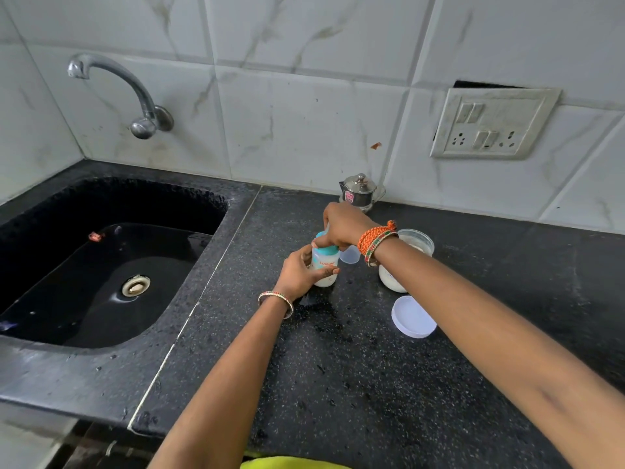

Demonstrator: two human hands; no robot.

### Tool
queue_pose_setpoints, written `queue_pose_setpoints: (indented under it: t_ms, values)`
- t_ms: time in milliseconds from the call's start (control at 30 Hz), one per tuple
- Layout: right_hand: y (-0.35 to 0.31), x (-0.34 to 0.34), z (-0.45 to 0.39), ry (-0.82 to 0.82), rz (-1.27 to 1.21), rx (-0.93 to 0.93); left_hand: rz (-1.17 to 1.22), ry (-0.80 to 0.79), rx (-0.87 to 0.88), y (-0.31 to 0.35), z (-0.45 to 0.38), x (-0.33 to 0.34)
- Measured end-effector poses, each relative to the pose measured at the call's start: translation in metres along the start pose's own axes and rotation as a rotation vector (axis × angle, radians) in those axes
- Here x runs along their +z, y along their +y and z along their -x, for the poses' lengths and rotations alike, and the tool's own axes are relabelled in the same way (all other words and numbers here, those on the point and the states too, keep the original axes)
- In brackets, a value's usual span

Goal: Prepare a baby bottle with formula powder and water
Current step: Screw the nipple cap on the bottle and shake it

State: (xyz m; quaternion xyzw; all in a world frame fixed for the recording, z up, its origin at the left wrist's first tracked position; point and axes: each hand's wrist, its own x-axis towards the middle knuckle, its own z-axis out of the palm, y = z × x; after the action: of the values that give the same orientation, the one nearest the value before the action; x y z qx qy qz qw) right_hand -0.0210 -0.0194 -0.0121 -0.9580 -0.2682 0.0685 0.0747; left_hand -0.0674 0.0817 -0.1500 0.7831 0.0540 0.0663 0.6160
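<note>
right hand [341, 226] grips the teal cap [326, 247] from above, probably screwing it on; left hand [301, 272] holds the baby bottle [325, 269] upright on the table [338, 367]. keep the bottle steady, twist till snug. open formula jar [406, 262] just beside.

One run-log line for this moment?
left hand: holds bottle | right hand: on teal cap | powder jar: open

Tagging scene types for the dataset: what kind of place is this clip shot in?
Most likely a home kitchen counter. A black stone sink with a wall tap sits left of the speckled countertop, the wall is tiled with a socket panel, and a small steel pot stands at the back.
</note>
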Motion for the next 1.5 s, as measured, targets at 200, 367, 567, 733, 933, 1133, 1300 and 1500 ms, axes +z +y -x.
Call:
queue_pose_setpoints:
  t_ms: [200, 367, 567, 733, 933, 1133, 1300, 1500]
  values:
    - [0.001, 0.002, 0.001, -0.021, 0.003, -0.030, 0.012, 0.027, -0.002, 0.000, 0.000, 0.002]
    - [0.000, -0.015, 0.002, -0.075, 0.002, -0.137, 0.008, 0.024, -0.012, 0.003, 0.002, 0.001]
    - [0.001, -0.008, 0.001, -0.096, -0.009, -0.146, 0.000, 0.044, 0.002, 0.001, 0.002, 0.004]
    - [-0.001, -0.001, 0.001, 0.024, 0.068, -0.105, -0.008, 0.055, 0.017, 0.000, 0.002, 0.004]
    - [0.003, -0.009, 0.009, 0.003, 0.120, 0.005, -0.029, 0.051, 0.018, 0.001, 0.002, 0.004]
    - [0.010, -0.007, 0.005, -0.038, -0.144, -0.289, 0.006, 0.068, 0.014, 0.005, 0.005, 0.004]
    - [0.016, 0.008, 0.005, -0.081, -0.061, -0.300, 0.013, 0.055, 0.026, 0.001, 0.004, 0.005]
    - [0.013, 0.010, 0.009, 0.092, 0.195, -0.264, 0.035, 0.048, 0.028, 0.001, 0.004, 0.006]
